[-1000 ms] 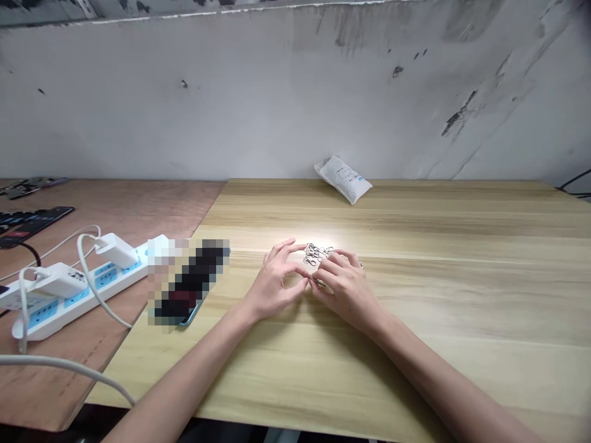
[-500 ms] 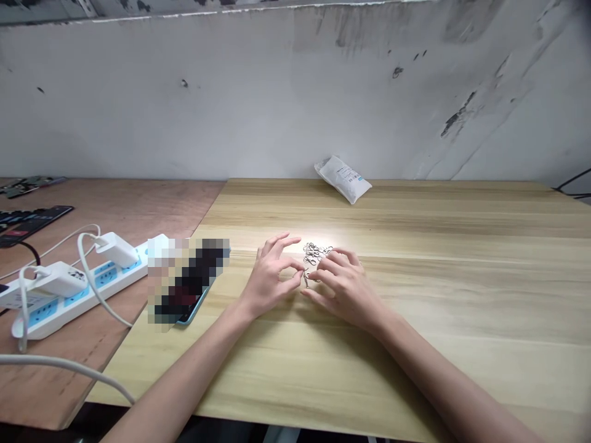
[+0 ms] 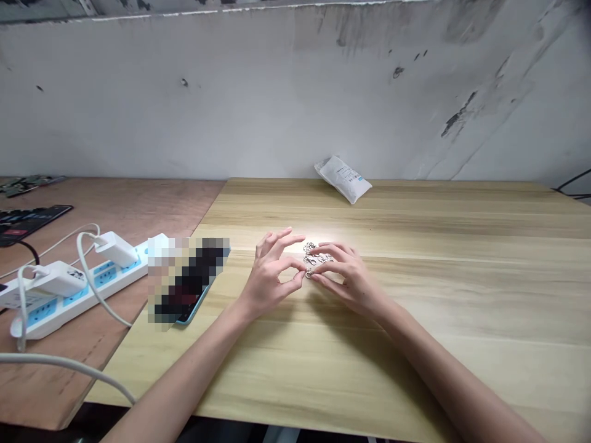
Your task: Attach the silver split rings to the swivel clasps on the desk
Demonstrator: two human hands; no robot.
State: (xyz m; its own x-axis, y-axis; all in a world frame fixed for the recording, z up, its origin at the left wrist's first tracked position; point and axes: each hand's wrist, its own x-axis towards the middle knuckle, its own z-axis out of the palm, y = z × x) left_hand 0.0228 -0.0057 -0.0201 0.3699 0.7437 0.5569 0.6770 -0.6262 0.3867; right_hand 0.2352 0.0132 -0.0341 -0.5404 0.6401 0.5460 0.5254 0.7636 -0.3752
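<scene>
So, both bare hands are at the middle of a pale wood table (image 3: 443,295), over a small pile of silver clasps (image 3: 319,255) lying flat on the top. Left hand (image 3: 269,275) is raised and curled, its thumb and index fingertips (image 3: 295,274) coming in at one small clasp (image 3: 308,274) at the near edge of the pile, right between the hands. Right hand (image 3: 349,280) sits lower, fingers stretched over the pile and touching it, with the index tip next to that same clasp. Neither hand is clenched and neither is fully released, but the fingers hide too much to tell if the small clasp is actually pinched. Behind the pile, a white plastic bag (image 3: 342,179) leans on the wall (image 3: 277,92) at the table's far edge. To the left, a pixelated phone (image 3: 189,283) lies on the table, and beside it a white power strip (image 3: 78,295) with two chargers (image 3: 115,249) plugged in sits on a plywood bench (image 3: 115,206).
</scene>
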